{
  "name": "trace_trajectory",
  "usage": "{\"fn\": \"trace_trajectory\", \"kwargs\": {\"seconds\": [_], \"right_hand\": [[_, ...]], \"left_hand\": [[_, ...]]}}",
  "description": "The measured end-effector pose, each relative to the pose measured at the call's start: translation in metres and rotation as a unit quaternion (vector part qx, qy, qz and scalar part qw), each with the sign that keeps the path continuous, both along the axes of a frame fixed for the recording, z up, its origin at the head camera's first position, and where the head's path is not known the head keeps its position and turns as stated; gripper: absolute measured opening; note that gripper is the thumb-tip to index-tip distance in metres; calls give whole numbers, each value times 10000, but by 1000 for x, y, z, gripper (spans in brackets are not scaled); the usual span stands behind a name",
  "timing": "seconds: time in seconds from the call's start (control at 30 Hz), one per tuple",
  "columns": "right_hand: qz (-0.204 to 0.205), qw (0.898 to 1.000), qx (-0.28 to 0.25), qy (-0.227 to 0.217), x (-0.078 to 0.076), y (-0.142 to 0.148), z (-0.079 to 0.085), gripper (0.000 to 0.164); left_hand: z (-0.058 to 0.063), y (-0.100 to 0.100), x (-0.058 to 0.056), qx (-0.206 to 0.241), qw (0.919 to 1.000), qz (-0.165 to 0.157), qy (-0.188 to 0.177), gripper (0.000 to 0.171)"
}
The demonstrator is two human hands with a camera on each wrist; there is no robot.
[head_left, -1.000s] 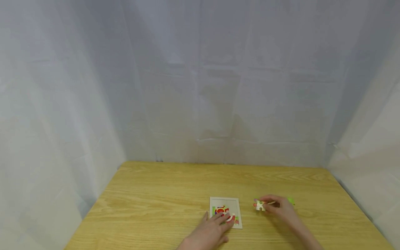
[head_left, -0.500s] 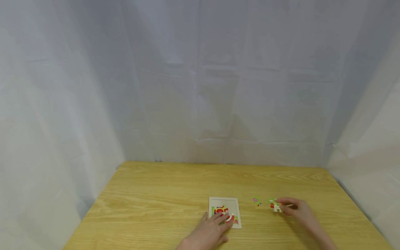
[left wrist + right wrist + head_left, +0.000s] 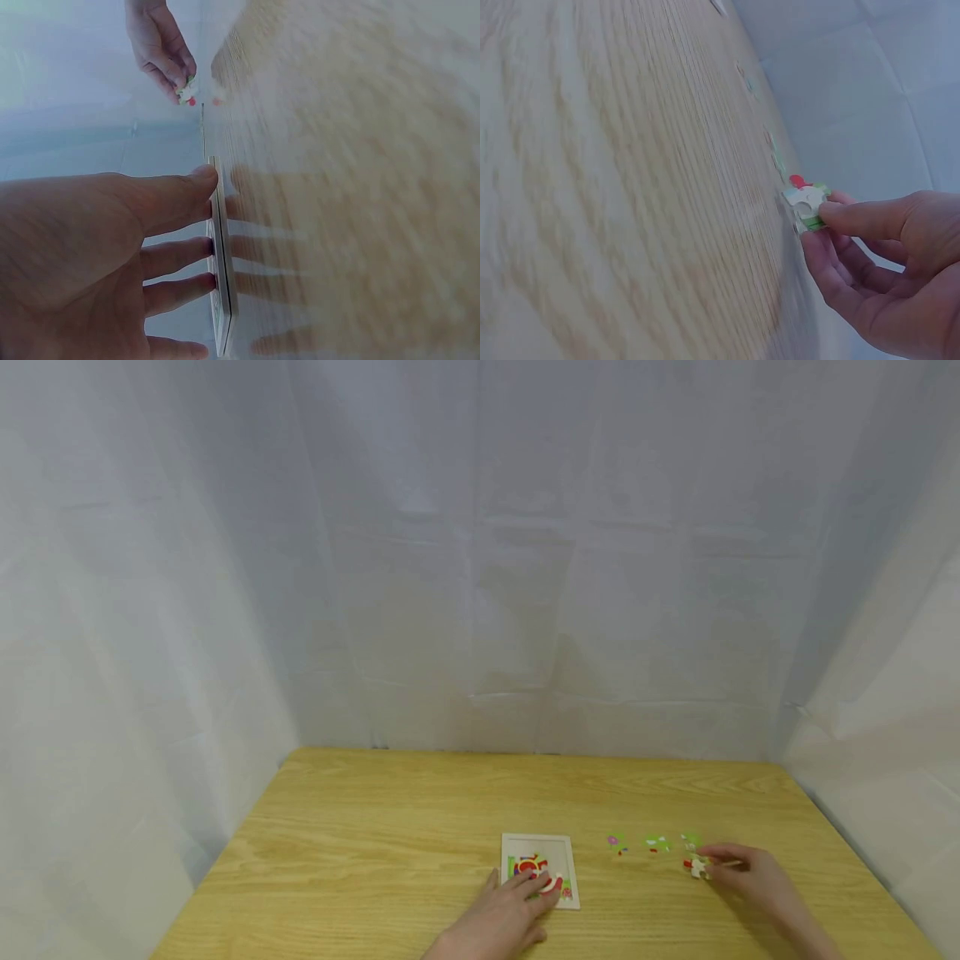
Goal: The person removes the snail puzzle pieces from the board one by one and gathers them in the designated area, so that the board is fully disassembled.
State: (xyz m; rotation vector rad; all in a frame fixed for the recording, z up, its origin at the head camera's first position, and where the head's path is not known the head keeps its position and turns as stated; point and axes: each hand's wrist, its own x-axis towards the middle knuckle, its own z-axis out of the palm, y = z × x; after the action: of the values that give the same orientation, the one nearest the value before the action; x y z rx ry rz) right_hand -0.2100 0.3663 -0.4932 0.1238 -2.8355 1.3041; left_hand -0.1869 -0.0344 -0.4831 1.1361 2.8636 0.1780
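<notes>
My left hand (image 3: 498, 914) rests with its fingers spread over the lower part of a framed picture puzzle (image 3: 536, 846). Red, blue and green pieces fill part of the frame; its upper part shows the pale bare base. From the side, the left wrist view has the thumb and fingertips right at the frame (image 3: 223, 277). To the right, my right hand (image 3: 757, 877) pinches a pale jigsaw piece (image 3: 808, 201) with red and green on it between thumb and fingers, close over the table. Another green-and-white piece (image 3: 689, 840) lies just beyond those fingertips.
Two more spots of puzzle pieces lie in a row on the wooden table (image 3: 375, 843): one with a pink flower (image 3: 613, 841), one green and white (image 3: 658, 842). Pale sheeting (image 3: 480, 610) hangs behind the table and along both sides.
The right hand has moved rightward in steps, still pinching a jigsaw piece. Pieces it covered or passed now show on the table to its left. The left hand has stayed on the puzzle.
</notes>
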Motion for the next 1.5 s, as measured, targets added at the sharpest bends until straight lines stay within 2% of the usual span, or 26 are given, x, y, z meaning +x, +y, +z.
{"fn": "trace_trajectory", "kwargs": {"seconds": [0.1,0.2,0.33,0.43,0.73,0.93,1.0,1.17,1.33,1.5], "right_hand": [[332,9994,-102,87,0,9,-3,31],[473,9985,-240,110,-2,15,-7,31],[62,9998,-33,-169,-5,17,-7,29],[-60,9992,188,-344,-7,17,-5,29],[347,9979,537,-146,-11,17,0,27],[343,9977,430,-388,-12,15,3,26],[231,9981,348,-462,-12,14,3,25],[-210,9986,409,-253,-11,10,3,23],[-364,9960,805,92,-13,3,9,23],[-390,9972,623,170,-15,-13,17,24]], "left_hand": [[0,0,0,-7,10000,-3,-1,50],[0,0,0,-13,10000,5,5,50],[1,0,0,-7,10000,16,35,50],[1,0,0,2,10000,16,48,50],[1,1,0,-77,10000,35,20,51],[1,0,-1,-18,10000,43,-50,51],[1,0,-1,12,9999,40,-100,51],[0,1,-2,47,9999,12,-134,53],[-1,0,-3,96,9999,-38,-24,52],[0,-3,-3,217,9997,-63,94,52]]}}
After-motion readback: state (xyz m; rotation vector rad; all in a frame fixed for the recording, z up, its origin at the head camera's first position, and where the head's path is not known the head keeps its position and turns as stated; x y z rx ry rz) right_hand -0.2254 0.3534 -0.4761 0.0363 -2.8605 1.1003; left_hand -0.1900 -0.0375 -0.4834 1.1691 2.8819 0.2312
